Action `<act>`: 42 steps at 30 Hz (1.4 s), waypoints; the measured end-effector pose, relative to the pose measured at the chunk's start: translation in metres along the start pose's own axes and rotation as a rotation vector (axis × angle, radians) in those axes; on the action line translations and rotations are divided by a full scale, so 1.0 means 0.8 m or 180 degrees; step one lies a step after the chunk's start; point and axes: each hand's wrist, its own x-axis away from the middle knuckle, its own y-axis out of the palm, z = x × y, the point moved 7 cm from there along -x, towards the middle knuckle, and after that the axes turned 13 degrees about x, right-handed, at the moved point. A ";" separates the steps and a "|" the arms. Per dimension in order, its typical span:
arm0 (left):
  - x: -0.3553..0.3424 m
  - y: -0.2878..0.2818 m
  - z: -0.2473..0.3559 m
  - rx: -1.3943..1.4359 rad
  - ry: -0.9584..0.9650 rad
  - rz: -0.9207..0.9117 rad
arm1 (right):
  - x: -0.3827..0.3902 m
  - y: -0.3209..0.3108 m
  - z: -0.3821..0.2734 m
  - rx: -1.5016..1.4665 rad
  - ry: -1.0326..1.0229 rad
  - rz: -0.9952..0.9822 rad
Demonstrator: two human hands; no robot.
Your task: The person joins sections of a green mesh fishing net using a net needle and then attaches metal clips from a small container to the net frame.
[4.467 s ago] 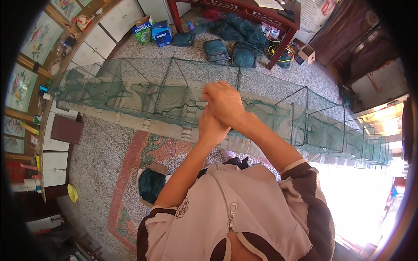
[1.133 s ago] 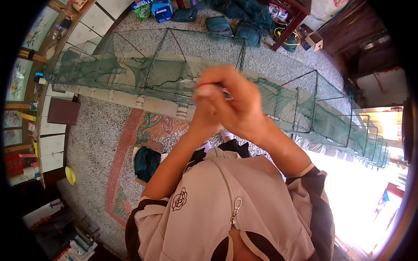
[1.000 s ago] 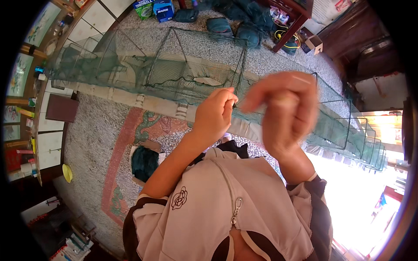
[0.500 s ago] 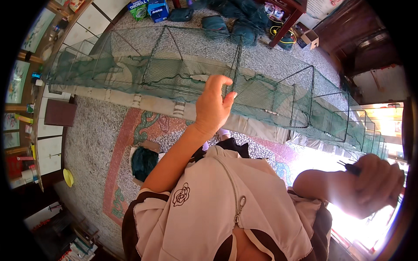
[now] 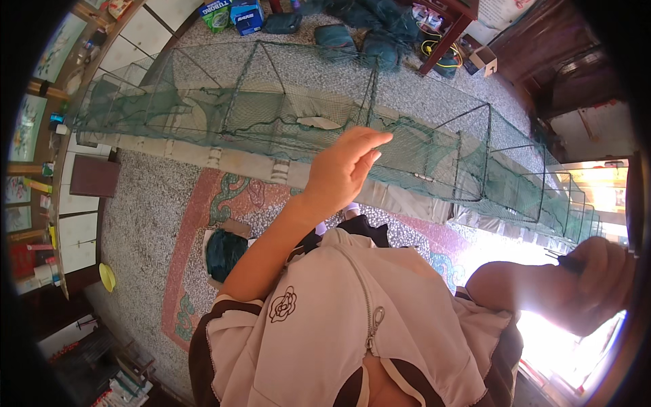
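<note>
A long, box-shaped tunnel of green mesh netting on dark rectangular frames (image 5: 420, 146) stretches across the view in front of the person. Its left end blurs into the cabinets, its right end into bright glare; the sheer middle is taut, and part of its near edge is hidden by the left hand (image 5: 339, 166). That hand is half-curled, thumb and fingertips slightly apart; whether it grips a thread or touches the mesh, I cannot tell. A second ago the right hand (image 5: 597, 285) was close beside it; now it is well apart, at the far right, dim against the glare, fingers curled around a small dark tool with thin prongs (image 5: 571, 263), mostly covered by the fingers.
</note>
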 end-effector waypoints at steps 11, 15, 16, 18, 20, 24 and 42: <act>0.035 -0.020 0.006 -0.0052 -0.0264 -0.0304 | 0.050 0.069 0.209 0.3502 0.0824 -0.2166; 0.036 -0.025 0.011 -0.0290 -0.0266 -0.0262 | 0.078 0.071 0.248 0.3858 0.0500 -0.2550; 0.037 -0.025 0.010 -0.0363 -0.0258 -0.0254 | 0.083 0.072 0.254 0.3997 0.0468 -0.2621; 0.038 -0.026 0.008 -0.0403 -0.0227 -0.0210 | 0.089 0.073 0.262 0.4129 0.0438 -0.2708; 0.039 -0.027 0.005 -0.0443 -0.0193 -0.0166 | 0.092 0.072 0.268 0.4368 0.0399 -0.2746; 0.040 -0.028 -0.006 -0.0256 -0.0309 -0.0102 | 0.096 0.073 0.277 0.4454 0.0339 -0.2833; 0.049 -0.022 -0.056 0.1300 -0.1347 0.0148 | 0.127 0.092 0.324 0.3236 0.0997 -0.1772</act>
